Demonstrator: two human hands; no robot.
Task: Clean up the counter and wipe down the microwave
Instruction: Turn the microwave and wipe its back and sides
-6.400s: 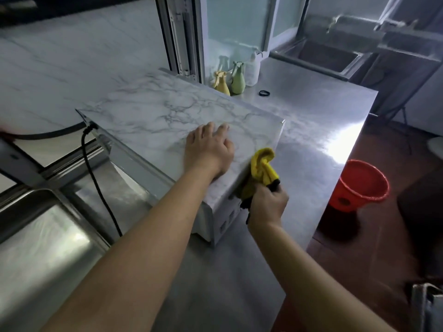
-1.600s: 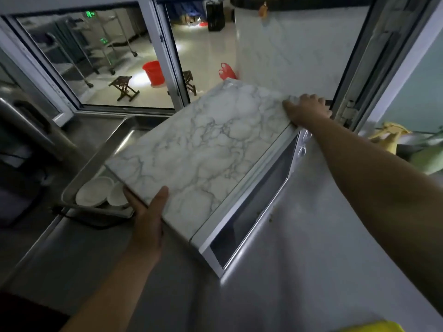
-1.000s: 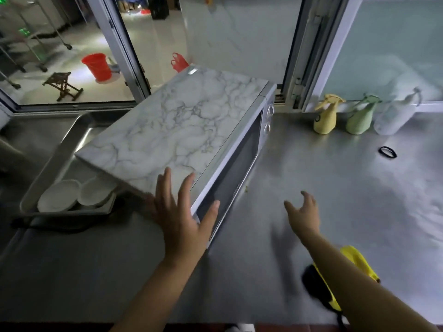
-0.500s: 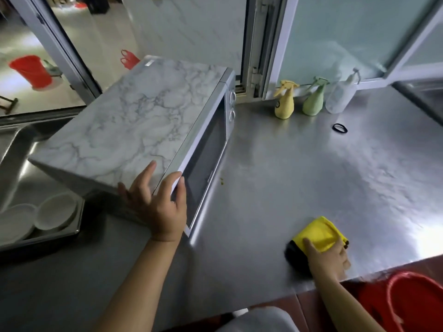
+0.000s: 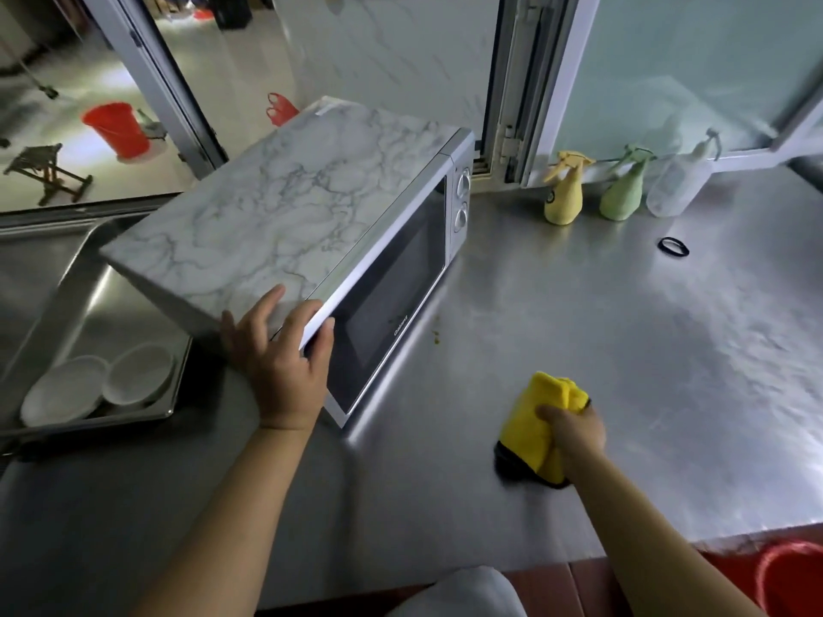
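The microwave [image 5: 311, 224] (marble-patterned top) sits angled on the steel counter [image 5: 623, 349]. The left hand [image 5: 278, 354] grips its near front corner; the right hand [image 5: 574, 431] clutches a yellow cloth [image 5: 541, 420] on the counter. 3 spray bottles [image 5: 619, 189] stand behind.

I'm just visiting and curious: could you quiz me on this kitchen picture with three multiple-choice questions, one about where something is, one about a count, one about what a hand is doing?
1. Where does the black ring lie?
A. on the counter, right of the spray bottles
B. on top of the microwave
C. in the tray

2. How many white dishes are in the tray?
A. one
B. two
C. four

3. What is the right hand doing?
A. hanging free
B. turning a dial
C. gripping the yellow cloth

Answers:
1 A: the black ring lies on the bare steel counter.
2 B: two white dishes sit side by side in the tray.
3 C: the right hand is curled round the yellow cloth on the counter.
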